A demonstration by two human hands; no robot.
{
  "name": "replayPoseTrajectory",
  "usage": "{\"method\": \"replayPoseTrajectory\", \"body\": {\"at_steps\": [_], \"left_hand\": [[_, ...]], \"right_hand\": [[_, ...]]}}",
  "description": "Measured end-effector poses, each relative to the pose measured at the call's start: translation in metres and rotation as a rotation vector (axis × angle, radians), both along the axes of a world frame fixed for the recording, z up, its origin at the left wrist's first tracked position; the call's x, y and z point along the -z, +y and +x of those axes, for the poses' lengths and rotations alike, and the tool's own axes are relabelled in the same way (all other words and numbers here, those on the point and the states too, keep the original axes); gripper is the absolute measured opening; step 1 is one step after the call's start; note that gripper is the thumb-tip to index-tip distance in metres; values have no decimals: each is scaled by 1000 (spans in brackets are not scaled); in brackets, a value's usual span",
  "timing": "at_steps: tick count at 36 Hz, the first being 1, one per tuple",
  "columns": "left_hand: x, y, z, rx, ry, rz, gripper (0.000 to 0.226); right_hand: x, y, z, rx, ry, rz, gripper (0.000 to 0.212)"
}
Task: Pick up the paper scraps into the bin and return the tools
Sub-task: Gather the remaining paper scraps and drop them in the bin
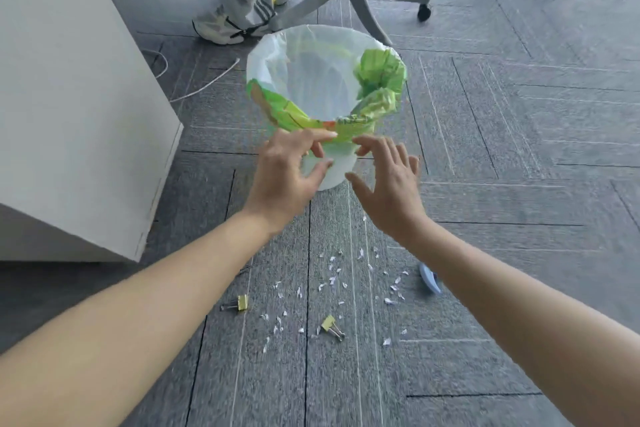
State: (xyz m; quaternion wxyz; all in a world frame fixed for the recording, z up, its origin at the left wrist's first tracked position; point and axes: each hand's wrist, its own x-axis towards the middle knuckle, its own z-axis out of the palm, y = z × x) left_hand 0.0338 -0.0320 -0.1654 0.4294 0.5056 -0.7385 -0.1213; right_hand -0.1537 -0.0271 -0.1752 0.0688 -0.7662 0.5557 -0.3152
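Paper scraps wait while both hands reach for the bin

Small white paper scraps [332, 288] litter the grey carpet at lower centre. Above them, the white bin with green-printed liner [325, 80] stands at frame centre. Left hand [284, 170] and right hand [388, 180] are spread open, empty, at its near rim. Grip both sides evenly and pull it close without tipping

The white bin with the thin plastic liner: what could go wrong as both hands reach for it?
The light white lined bin may tip if the left hand or right hand pushes its near rim. The tiny white paper scraps could scatter. The yellow binder clips might be gathered with them.
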Motion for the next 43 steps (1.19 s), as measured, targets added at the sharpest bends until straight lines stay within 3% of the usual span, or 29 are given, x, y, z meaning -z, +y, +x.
{"method": "replayPoseTrajectory", "body": {"at_steps": [4, 11, 16, 27, 35, 43], "left_hand": [[42, 31, -7, 7, 33, 133, 25], [124, 55, -8, -54, -156, 673, 6], [150, 61, -11, -191, -204, 882, 6], [170, 55, -25, -196, -297, 832, 18], [175, 51, -25, -213, -336, 772, 9], [181, 51, -24, -164, -352, 764, 10]], "right_hand": [[46, 25, -8, 13, 20, 175, 47], [116, 50, -10, 143, 116, 562, 28], [139, 66, -3, 209, 106, 690, 28], [163, 51, 9, 241, 149, 715, 21], [169, 50, 9, 238, 161, 692, 5], [175, 53, -5, 436, -7, 634, 5]]}}
